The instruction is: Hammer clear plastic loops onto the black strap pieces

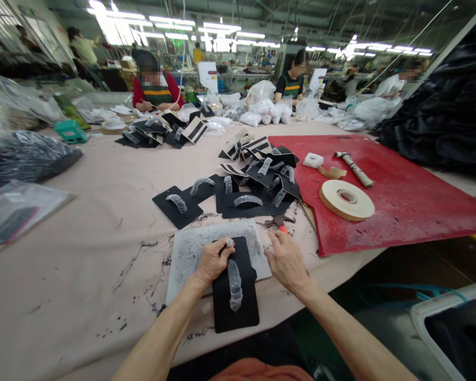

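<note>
My left hand (213, 260) is closed around a small metal punch, its silver top showing at the thumb, and presses on a black flat piece (241, 301) that carries a clear plastic strip (235, 284). The black piece lies on a worn white cutting board (186, 251). My right hand (286, 260) rests at the board's right edge, fingers reaching the red handle of a hammer (280, 223) lying beside it; whether it grips the handle is unclear.
A pile of black pieces with clear strips (238, 198) lies beyond the board. A red mat (400, 196) on the right holds a tape roll (346, 199), another hammer (355, 168) and a white block (313, 160). Other people sit working at the far side.
</note>
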A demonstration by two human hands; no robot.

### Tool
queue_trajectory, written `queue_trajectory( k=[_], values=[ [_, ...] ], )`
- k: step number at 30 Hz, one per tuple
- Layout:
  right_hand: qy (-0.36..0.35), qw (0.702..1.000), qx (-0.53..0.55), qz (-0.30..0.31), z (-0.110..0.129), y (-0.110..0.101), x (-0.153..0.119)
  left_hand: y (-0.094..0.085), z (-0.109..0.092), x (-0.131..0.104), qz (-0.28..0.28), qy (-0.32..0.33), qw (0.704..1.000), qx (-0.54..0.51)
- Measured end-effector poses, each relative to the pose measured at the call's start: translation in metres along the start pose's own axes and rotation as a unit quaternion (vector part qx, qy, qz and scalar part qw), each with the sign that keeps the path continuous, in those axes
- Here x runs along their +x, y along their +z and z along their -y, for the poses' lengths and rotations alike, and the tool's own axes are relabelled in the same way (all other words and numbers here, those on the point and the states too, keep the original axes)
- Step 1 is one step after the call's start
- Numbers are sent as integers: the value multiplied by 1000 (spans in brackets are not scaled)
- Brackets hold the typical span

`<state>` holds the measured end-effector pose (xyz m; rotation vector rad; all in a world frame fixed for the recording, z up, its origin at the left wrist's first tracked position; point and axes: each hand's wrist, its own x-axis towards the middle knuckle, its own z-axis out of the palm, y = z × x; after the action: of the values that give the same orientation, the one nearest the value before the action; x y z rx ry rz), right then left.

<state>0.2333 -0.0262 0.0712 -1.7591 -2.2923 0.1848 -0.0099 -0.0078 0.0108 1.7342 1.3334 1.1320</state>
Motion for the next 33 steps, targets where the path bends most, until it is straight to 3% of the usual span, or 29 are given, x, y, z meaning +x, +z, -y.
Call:
queue_trajectory(
  k=[2,4,6,8,10,12,13,14,19,23,25,27,29,33],
  values=[
    [-122,989,77,16,28,15,-5,-1,-1,-1,-2,-3,1000,4],
    [-189,974,110,58,54,33,-8,-1,-3,-1,-5,-9,1000,9],
    [-198,974,89,71,71,51,-11,3,-7,1,-25,-25,999,7],
    [-186,978,66,60,79,65,-12,10,-12,6,-83,-74,994,-19],
    [-186,979,72,48,79,71,-13,17,-16,14,-207,-169,958,-106],
    [-194,976,89,40,77,71,-13,17,-19,22,-332,-246,884,-219],
    [-199,974,96,40,76,70,-14,14,-19,24,-365,-259,856,-258],
    [-202,973,103,39,76,69,-15,9,-19,23,-374,-257,847,-276],
    [-193,967,167,-18,72,56,-9,-28,-5,-11,-276,-192,933,-130],
    [-83,964,201,-153,57,22,36,-40,5,-39,-275,-175,943,-71],
    [-12,955,200,-220,61,1,67,-39,7,-43,-289,-171,939,-69],
    [25,943,211,-255,86,-12,88,-36,9,-43,-298,-175,936,-64],
    [-9,944,242,-225,131,-8,90,-33,10,-42,-293,-187,935,-69],
    [-159,949,271,-13,233,41,52,-30,14,-43,-277,-180,940,-83]
  ],
)
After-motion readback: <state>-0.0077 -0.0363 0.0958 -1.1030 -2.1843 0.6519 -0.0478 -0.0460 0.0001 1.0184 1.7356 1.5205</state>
